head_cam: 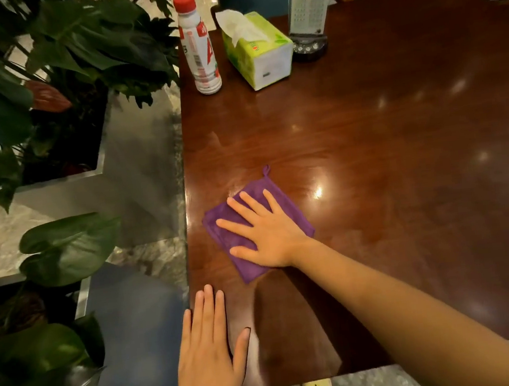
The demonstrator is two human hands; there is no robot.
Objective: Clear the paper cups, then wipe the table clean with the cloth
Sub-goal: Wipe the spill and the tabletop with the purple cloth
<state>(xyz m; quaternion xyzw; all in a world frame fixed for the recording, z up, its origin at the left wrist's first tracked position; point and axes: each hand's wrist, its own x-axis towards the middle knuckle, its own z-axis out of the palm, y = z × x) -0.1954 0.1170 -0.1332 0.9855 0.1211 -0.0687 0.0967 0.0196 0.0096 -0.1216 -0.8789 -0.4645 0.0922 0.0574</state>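
Purple cloth [258, 230] near table [399, 152] left edge; right hand [267, 235] spread flat atop; left hand [208, 351] flat at corner.

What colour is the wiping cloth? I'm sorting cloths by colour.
Purple cloth, seen in the head view.

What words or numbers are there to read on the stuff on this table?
"A": big red letter on the white plastic bottle with a red cap; its smaller print is too blurred.
Green and white tissue pack: a small logo, unreadable.
Upright menu card in a dark stand: rows of print, too small to read.
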